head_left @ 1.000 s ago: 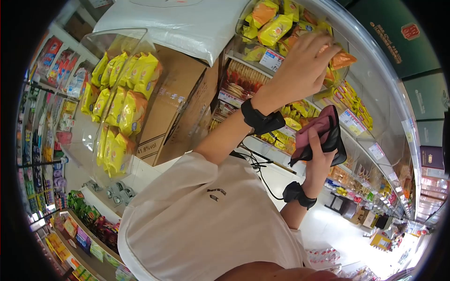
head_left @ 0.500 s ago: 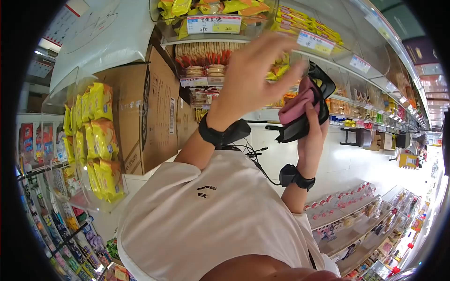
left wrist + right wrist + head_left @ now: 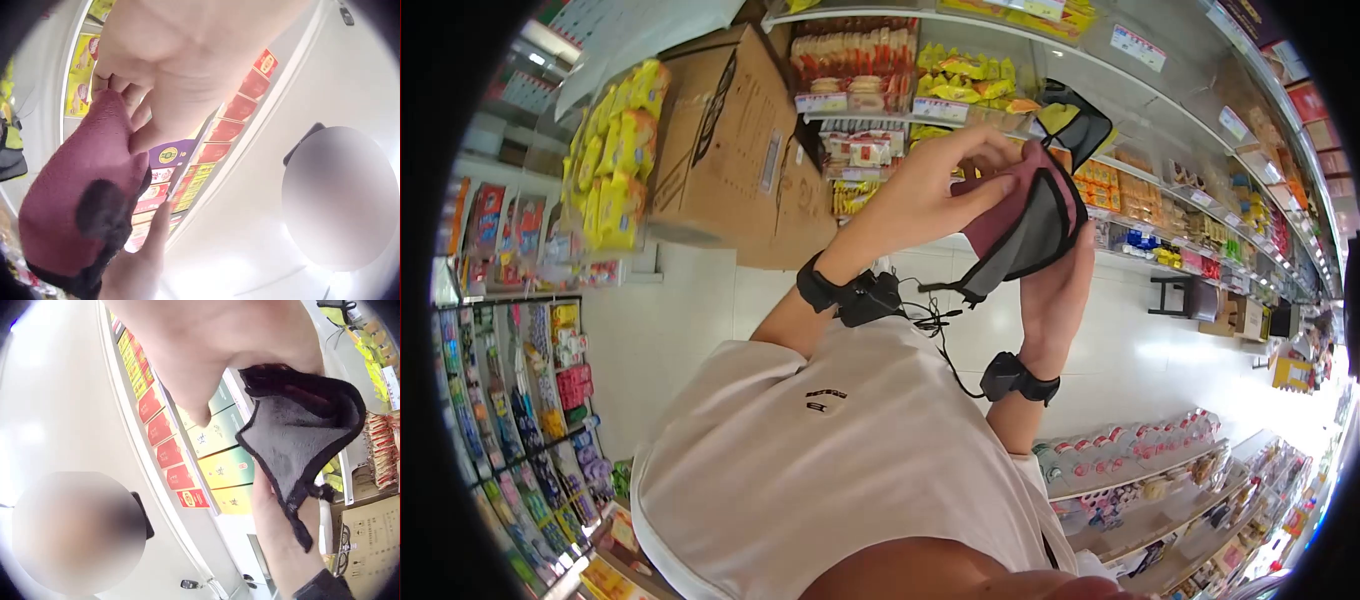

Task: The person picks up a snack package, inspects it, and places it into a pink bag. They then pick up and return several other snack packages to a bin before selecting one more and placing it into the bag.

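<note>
A pink-and-grey cloth (image 3: 1022, 218) with black edging and a narrow black strap end is between the two hands. At its upper side, my left hand (image 3: 920, 198) pinches the pink fabric, which droops from those fingers (image 3: 134, 100) in the left wrist view. My right hand (image 3: 1055, 290) holds the cloth from below and behind; most of its fingers are hidden. In the right wrist view, the grey face of the cloth (image 3: 281, 434) hangs under my right hand (image 3: 244, 337). A black-edged grey piece (image 3: 1088, 138) shows just beyond the cloth in the head view.
Shelves with yellow snack packets (image 3: 965, 75) and orange packs (image 3: 1100, 185) run along the far side. At left stand a cardboard carton (image 3: 720, 150) and a clear bin of yellow packets (image 3: 615, 150). Black cables (image 3: 935, 320) hang near my shirt. Bottles (image 3: 1135, 445) line the right shelf.
My left hand has come from the yellow packets back to the cloth and taken hold of it. The right hand keeps holding it. The head view has shifted, with the carton and shelves moving across it.
</note>
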The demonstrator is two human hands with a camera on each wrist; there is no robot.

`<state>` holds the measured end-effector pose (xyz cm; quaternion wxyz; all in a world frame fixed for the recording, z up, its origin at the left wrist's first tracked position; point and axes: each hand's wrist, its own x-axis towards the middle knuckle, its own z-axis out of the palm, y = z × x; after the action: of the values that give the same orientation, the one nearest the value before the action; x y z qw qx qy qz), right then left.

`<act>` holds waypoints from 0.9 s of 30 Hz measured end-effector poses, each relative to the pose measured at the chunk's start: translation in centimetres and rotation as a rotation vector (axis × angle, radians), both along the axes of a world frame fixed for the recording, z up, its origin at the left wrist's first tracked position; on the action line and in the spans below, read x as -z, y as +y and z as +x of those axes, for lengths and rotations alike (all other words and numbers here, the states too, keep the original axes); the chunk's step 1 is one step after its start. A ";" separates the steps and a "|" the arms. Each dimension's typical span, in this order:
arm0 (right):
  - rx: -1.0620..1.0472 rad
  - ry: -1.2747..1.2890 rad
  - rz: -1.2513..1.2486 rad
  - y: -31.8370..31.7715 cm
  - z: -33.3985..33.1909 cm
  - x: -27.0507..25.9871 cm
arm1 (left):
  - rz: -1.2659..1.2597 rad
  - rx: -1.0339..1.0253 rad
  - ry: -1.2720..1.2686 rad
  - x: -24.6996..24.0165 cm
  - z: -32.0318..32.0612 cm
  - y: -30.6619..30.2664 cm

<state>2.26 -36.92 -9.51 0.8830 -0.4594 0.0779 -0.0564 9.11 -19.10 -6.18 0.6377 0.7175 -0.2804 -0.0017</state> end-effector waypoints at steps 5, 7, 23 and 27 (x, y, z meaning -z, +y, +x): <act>-0.180 -0.199 -0.349 3.3 -2.0 -0.5 | -0.054 -0.162 0.034 -1.1 -4.1 1.4; -0.208 -0.162 -0.332 4.5 -2.4 -0.7 | -0.029 -0.222 0.025 -1.7 -5.4 3.2; -0.530 -0.104 0.202 20.6 -2.4 -2.0 | -0.009 -0.520 -0.365 -6.1 -11.2 21.1; -0.799 -0.417 0.005 26.1 -2.1 -2.6 | 0.008 -0.573 -0.250 -7.4 -12.7 26.8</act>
<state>0.15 -10.78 -6.92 0.8333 -0.4302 -0.2852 0.1979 -3.60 7.74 1.19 0.5701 0.7644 -0.1429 0.2650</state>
